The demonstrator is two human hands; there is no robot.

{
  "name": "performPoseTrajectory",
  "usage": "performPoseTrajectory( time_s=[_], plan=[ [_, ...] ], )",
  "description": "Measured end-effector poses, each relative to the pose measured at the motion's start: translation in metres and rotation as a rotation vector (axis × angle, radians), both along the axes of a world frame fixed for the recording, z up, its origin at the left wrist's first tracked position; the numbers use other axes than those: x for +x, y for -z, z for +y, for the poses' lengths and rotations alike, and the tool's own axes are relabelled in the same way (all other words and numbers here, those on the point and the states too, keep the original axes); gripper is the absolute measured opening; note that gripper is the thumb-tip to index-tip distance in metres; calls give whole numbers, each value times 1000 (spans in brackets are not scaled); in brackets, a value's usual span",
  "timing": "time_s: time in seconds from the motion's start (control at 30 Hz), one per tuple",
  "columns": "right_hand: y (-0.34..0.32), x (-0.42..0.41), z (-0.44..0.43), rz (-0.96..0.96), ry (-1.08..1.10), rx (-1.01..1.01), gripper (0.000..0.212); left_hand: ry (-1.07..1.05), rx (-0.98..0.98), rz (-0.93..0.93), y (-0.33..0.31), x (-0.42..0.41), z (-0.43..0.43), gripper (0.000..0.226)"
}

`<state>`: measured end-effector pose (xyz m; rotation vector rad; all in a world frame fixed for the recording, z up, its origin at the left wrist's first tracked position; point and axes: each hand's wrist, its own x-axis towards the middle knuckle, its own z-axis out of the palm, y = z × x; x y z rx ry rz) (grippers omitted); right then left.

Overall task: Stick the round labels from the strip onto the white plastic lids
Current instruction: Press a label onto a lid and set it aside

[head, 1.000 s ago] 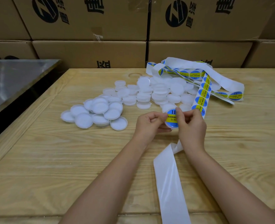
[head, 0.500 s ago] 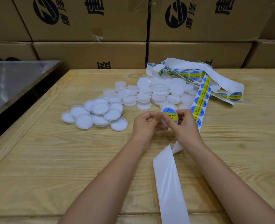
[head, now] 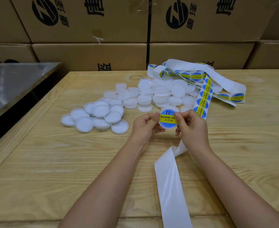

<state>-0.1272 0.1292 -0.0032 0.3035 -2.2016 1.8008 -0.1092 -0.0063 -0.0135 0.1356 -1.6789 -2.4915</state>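
Blue-and-yellow label [head: 167,117], reading "II" and "SOLDERING PAS", sits on a white lid [head: 167,127] held just above the worktop [head: 53,162]. The left hand [head: 144,127] and right hand [head: 193,129] each keep a narrow grip, pinching its edges.

Both hands are gripping together.
I'm seeing the left hand [head: 144,127] pinching the lid [head: 167,121] at its 9 o'clock edge and the right hand [head: 192,129] pinching at 3 o'clock, forearms [head: 102,178] reaching in from 7 and 5 o'clock.
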Motion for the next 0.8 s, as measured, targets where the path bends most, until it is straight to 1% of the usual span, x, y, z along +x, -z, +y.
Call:
performPoseTrajectory(
  time_s=[0.17, 0.27, 0.37, 0.5, 0.57, 0.6, 0.63, 0.7, 0.77, 0.8],
  plan=[
    [0, 1, -1, -38, 82, -55, 27, -27, -122, 19, 0, 0, 0, 14],
    [0, 1, 1, -55, 105, -78, 28, -24, -159, 23, 0, 1, 1, 13],
    [1, 0, 3, -71, 92, -26, 24, -50, -178, 20, 0, 1, 1, 11],
    [2, -1, 5, 27, 127, 74, 5, -148, -229, 50, 0, 1, -3, 4],
    [-1, -4, 8, 78, 183, 67, 13, -273, -229, 73, -3, -1, -8, 6],
    [-3, -7, 11, 88, 211, 69, 17, -367, -273, 93, -4, -2, -14, 7],
    [-4, -9, 15, 88, 241, 86, 21, -466, -359, 123, -6, -2, -20, 8],
    [-5, -14, 25, 61, 298, 149, 25, -618, -615, 206, -11, -1, -39, 2],
    [-3, -19, 34, 15, 326, 199, 27, -715, -892, 276, -13, 0, -61, 8],
    [-2, -21, 37, -10, 331, 216, 29, -757, -1003, 275, -13, 1, -72, 9]
  ],
)
